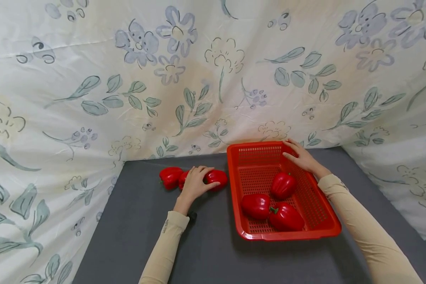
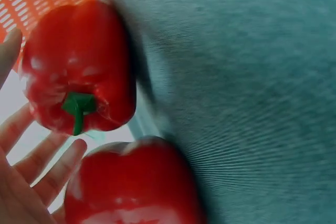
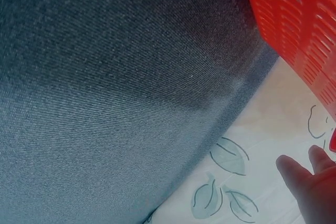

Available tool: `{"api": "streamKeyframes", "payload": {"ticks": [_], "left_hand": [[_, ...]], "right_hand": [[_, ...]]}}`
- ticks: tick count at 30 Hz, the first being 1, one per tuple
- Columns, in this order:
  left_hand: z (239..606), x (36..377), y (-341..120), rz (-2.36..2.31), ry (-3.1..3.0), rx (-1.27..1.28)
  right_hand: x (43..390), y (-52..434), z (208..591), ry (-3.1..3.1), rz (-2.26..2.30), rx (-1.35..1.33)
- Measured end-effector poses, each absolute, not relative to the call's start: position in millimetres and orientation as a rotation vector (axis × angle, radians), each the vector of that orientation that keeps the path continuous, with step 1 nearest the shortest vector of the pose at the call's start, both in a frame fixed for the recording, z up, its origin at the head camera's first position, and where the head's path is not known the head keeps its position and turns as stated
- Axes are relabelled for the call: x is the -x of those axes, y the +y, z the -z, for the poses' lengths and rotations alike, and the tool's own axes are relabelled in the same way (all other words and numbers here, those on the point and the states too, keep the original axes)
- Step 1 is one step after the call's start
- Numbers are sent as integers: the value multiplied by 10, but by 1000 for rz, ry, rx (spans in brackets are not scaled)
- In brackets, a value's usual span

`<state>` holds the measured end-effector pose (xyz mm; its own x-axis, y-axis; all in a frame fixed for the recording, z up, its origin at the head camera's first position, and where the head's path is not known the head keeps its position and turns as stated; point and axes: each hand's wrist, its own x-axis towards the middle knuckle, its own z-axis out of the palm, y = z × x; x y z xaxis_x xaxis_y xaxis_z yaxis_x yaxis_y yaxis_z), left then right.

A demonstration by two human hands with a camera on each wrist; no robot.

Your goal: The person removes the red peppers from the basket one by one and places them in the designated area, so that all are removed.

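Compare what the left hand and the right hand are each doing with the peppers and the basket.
The left hand lies over a red pepper on the grey table; the right hand rests on the far rim of the red basket. The left touches a pepper, the right none. Both wear beige sleeves.
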<state>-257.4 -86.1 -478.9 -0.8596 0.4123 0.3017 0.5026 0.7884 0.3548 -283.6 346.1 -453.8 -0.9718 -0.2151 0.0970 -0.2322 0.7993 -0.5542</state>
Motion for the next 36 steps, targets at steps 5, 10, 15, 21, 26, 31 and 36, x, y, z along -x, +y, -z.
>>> {"api": "streamKeyframes", "payload": {"ticks": [5,10,15,21,26,31,36], "left_hand": [[4713,2615,-827,680,-2755,718],[4595,2636,-789,688,-2757,741],[4446,2642,-731,724,-2757,805],[4246,2667,-597,754,-2764,853],[4134,2697,-450,783,-2780,918],[4024,2679,-292,754,-2795,995],[3937,2675,-147,697,-2793,1077]], "right_hand": [[2844,3458,4546,-2935,-916,-382],[2845,3464,4545,-2926,-923,-394],[2842,3466,4545,-2917,-945,-410],[2836,3462,4544,-2918,-935,-409],[2842,3466,4547,-2929,-921,-402],[2843,3461,4552,-2929,-924,-398],[2845,3454,4554,-2918,-918,-404]]}}
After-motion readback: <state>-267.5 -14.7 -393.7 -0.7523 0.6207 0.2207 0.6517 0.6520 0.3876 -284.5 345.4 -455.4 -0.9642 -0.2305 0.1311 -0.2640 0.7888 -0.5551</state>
